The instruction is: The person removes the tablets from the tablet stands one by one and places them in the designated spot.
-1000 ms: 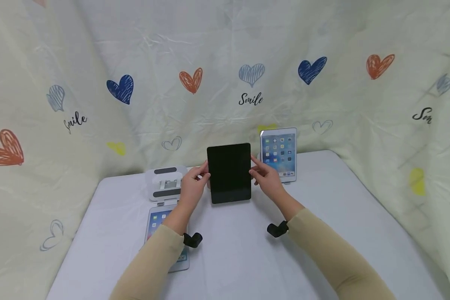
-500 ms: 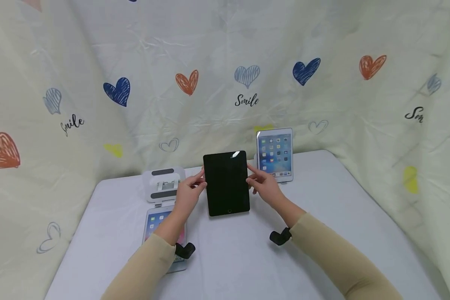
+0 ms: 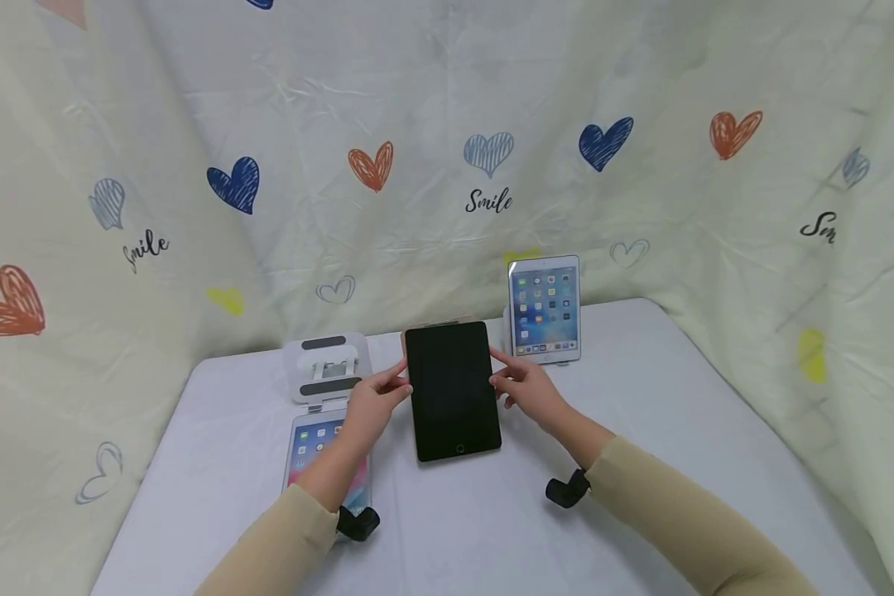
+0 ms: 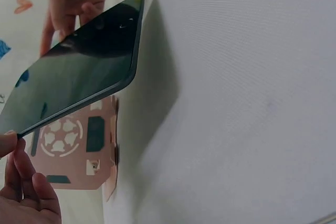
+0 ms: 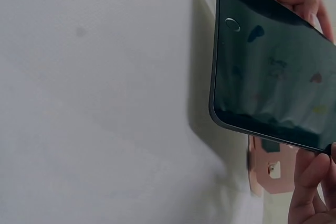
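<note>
1. Pinched by thumb and fingers at both long sides, a black tablet (image 3: 454,385) is held by the left hand (image 3: 371,403) and the right hand (image 3: 532,393), each closed only as far as its thin edge.
2. This slim slab has rounded corners, a round home button at its near end and a glossy, dark screen mirroring the backdrop. It tilts above the table's middle, casting a shadow.
3. Behind it stands a pink stand (image 4: 79,167) with angular corners, dark pads and a flower-like cutout in a ring; whether they touch is unclear.
4. Far left, a white stand (image 3: 307,358) bears two dark grey strips; nearer, a white-framed tablet (image 3: 314,439) lies partly under the left forearm.
5. Far right, a lit white-framed tablet (image 3: 544,308) leans nearly upright.
6. Finely woven white cloth (image 3: 454,538) covers the table. Beyond hangs a creased, cream backdrop (image 3: 417,74) with blue, orange and yellow hearts and "Smile" lettering.
</note>
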The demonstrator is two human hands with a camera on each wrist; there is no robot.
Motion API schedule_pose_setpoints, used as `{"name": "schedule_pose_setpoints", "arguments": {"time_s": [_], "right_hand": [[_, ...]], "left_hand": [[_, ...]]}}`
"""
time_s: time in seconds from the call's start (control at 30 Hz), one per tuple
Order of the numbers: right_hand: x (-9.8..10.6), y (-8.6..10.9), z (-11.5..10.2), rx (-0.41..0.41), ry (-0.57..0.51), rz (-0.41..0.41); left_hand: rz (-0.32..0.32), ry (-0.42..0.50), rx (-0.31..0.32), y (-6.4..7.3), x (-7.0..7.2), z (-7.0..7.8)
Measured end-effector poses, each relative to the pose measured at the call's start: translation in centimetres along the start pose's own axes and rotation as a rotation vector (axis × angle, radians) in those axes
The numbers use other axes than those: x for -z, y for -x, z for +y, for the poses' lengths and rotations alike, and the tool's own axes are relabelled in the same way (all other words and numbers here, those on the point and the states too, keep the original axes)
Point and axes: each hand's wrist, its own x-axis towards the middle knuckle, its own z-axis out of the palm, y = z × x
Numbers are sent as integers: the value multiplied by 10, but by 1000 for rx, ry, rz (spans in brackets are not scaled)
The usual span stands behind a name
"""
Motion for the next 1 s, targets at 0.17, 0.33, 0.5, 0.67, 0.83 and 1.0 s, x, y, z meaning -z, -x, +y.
{"name": "schedule_pose_setpoints", "arguments": {"time_s": [0.17,0.33,0.5,0.67,0.83,1.0], "right_hand": [[-1,3,3,-29,-4,-25],[-3,3,6,-61,-35,-47],[-4,5,5,-105,-35,-66],[-4,6,6,-131,-29,-81],[-6,8,10,-152,-20,-79],[-9,9,13,-169,-10,-62]], "left_hand": [[-15,-6,37,4,0,-7],[-15,-8,44,7,0,-12],[-29,4,76,9,1,-15],[-47,-10,109,11,1,-18],[-69,-17,137,13,2,-20],[-94,-18,190,17,-1,-23]]}}
